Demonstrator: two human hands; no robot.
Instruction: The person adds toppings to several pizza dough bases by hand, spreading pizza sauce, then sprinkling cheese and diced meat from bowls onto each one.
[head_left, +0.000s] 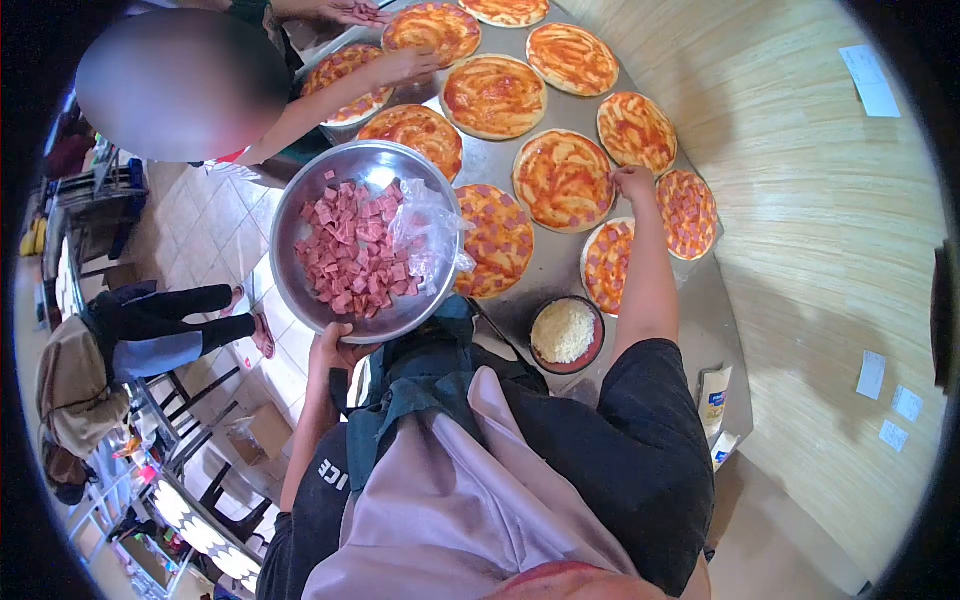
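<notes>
My left hand grips the near rim of a wide metal bowl, thumb over the edge. Inside lie many pink ham cubes and a crumpled clear plastic bag. My right hand reaches over the table with its fingers pinched together, at the right edge of a sauced pizza base; what they hold is too small to make out. Close to that hand are another sauced base, a ham-topped pizza and a second one partly under my forearm.
Several more sauced bases cover the metal table. A bowl of grated cheese stands near my body. Across the table, a co-worker's hand is over a pizza. A wooden wall borders the right; another person stands at left.
</notes>
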